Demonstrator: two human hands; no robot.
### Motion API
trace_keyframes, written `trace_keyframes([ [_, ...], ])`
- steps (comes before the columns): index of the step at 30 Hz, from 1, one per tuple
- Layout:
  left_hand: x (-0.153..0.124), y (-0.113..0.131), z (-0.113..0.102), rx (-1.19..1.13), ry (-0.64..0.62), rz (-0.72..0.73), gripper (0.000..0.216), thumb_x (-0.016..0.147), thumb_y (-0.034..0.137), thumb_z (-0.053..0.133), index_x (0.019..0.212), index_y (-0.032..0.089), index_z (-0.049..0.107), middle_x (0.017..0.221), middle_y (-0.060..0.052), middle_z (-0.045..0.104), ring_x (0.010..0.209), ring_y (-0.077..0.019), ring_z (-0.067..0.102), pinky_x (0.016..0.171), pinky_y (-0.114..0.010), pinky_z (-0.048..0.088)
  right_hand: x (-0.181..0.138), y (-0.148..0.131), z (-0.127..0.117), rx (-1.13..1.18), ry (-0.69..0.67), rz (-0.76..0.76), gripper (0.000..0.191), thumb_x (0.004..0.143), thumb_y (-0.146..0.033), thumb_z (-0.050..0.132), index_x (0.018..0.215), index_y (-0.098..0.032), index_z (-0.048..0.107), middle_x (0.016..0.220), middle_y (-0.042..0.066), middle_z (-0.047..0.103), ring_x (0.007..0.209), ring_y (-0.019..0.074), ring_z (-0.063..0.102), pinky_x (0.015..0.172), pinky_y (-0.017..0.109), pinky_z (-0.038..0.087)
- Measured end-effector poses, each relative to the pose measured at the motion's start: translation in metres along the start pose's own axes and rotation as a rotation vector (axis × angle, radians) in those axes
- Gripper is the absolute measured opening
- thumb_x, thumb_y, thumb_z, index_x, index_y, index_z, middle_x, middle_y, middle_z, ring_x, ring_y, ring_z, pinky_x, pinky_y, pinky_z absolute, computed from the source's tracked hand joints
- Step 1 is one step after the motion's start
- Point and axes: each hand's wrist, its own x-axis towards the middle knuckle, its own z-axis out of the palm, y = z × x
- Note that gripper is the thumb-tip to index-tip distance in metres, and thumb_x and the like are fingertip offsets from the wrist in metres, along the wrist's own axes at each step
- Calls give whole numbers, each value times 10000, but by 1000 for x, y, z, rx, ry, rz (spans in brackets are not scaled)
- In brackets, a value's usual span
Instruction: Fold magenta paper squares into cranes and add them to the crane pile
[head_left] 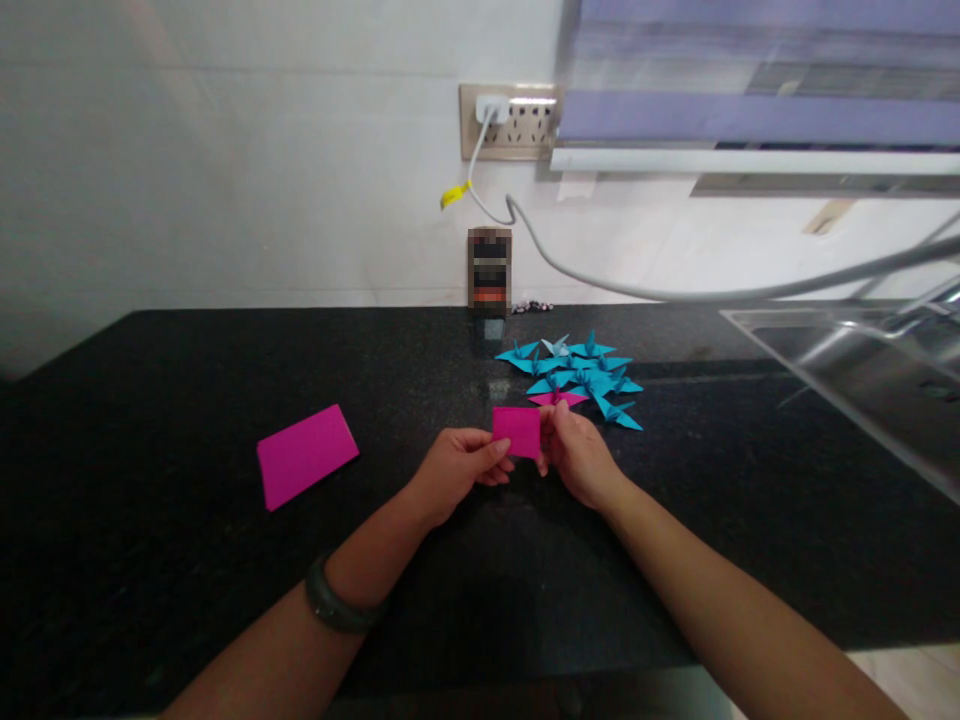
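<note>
Above the dark countertop (187, 380), near the middle of the view, a small square of pink paper (517, 432) is held up between two hands. At its lower left corner it is clamped by the left hand (469, 462), the thumb laid flat across the face and the fingers curled behind. The right edge is met by the fingertips of the right hand (574, 450); whether the paper is pinched there or merely steadied cannot be told, since the thumb's contact is hidden.

For a clean result, the square is best kept taut but unbent, with its edges matched exactly before any crease is pressed. Creasing would probably be made sharper if the paper were laid on the hard surface, and the corners should be checked for layers slipped under the thumb.

Just beyond the right hand, a pink folded bird (551, 400) is seen, and behind it a cluster of blue folded birds (589, 378) is spread, with one paler bird (557, 347) among them; these are better not brushed by the right knuckles. Well apart to the left, a stack of pink paper (307, 457) is laid at a slant. Farther right, a metal sink (829, 390) is set into the counter.
</note>
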Motion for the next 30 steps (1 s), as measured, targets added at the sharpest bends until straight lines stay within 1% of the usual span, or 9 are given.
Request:
trace_keyframes([
  [3, 2, -2, -1, -39, 36, 9, 246, 638, 363, 689, 653, 120, 655, 606, -34, 650, 511, -89, 565, 508, -195, 434, -1, -4, 3, -65, -44, 9, 389, 644, -540, 624, 709, -168, 530, 508, -53, 457, 395, 64, 371, 375, 197, 298],
  [5, 2, -2, -1, -7, 20, 16, 251, 631, 363, 696, 655, 116, 661, 610, -40, 652, 522, -94, 566, 521, -202, 436, -1, -7, 4, -98, -30, 10, 338, 627, -470, 667, 684, -167, 530, 514, -61, 446, 396, 53, 348, 377, 194, 269],
  [11, 0, -1, 2, 42, 66, 101, 294, 584, 370, 727, 726, 121, 663, 605, -14, 629, 516, -85, 522, 517, -201, 404, -1, -5, 1, -194, -69, -47, 287, 675, -424, 628, 634, -163, 515, 510, -60, 420, 438, 56, 318, 416, 201, 244],
  [15, -1, -1, 4, 64, 121, 161, 301, 546, 384, 746, 621, 126, 610, 530, 23, 563, 476, -69, 456, 466, -185, 343, -2, 2, -1, -269, -132, -70, 264, 716, -381, 604, 620, -157, 502, 539, -45, 425, 484, 64, 327, 443, 202, 261],
  [18, 0, -2, 4, 99, 155, 189, 338, 599, 439, 697, 547, 131, 569, 472, 38, 504, 445, -61, 410, 448, -188, 317, -3, 4, -1, -266, -155, -54, 269, 726, -386, 596, 619, -157, 501, 539, -40, 434, 483, 66, 326, 442, 205, 263],
  [21, 1, -3, 3, 66, 162, 179, 448, 688, 541, 569, 505, 134, 531, 439, 31, 474, 427, -64, 403, 449, -198, 331, -3, 3, 0, -243, -169, -44, 295, 722, -390, 600, 590, -159, 472, 526, -49, 406, 472, 60, 312, 445, 206, 249],
  [25, 2, -2, 1, 13, 106, 107, 566, 707, 664, 416, 555, 135, 552, 469, -4, 528, 447, -97, 485, 473, -223, 389, -3, -3, -1, -227, -146, -27, 317, 699, -400, 613, 566, -163, 450, 500, -62, 385, 449, 55, 310, 434, 206, 227],
  [27, 2, -2, 0, 79, 33, 92, 502, 672, 620, 519, 589, 129, 576, 501, -9, 557, 465, -96, 507, 487, -217, 399, -2, -6, -1, -202, -110, -19, 305, 689, -408, 615, 578, -165, 468, 480, -67, 391, 424, 53, 310, 417, 205, 217],
  [30, 1, -2, -1, 137, -60, 60, 350, 599, 459, 687, 600, 127, 576, 530, 2, 573, 478, -84, 513, 503, -206, 410, -1, -10, -1, -162, -54, -12, 286, 667, -411, 633, 604, -165, 500, 459, -74, 399, 395, 48, 304, 391, 202, 202],
])
